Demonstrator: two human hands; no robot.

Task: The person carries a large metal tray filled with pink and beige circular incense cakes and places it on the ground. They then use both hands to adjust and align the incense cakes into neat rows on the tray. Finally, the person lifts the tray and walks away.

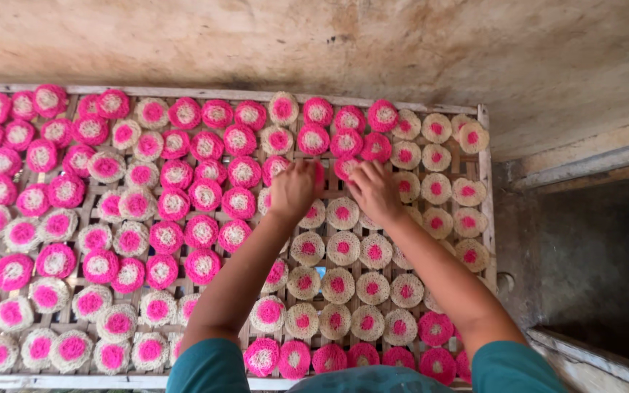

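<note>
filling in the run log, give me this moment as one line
left hand: on a pink-and-cream disc | right hand: fingers on pink-centred disc | discs in rows on slatted wooden rack | concrete wall behind

Round cakes [343,247] — cream with pink centres, others pink-rimmed; teal sleeves [209,367].

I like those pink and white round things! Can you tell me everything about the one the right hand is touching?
The round cake is a small flat disc that looks made of thin tangled strands, like a noodle nest. It shows mostly bright pink, and the fingers of the right hand cover its lower edge. It lies flat on the slatted bamboo rack, near the middle of the upper rows, packed close among other discs. The left hand rests just beside it.
</note>
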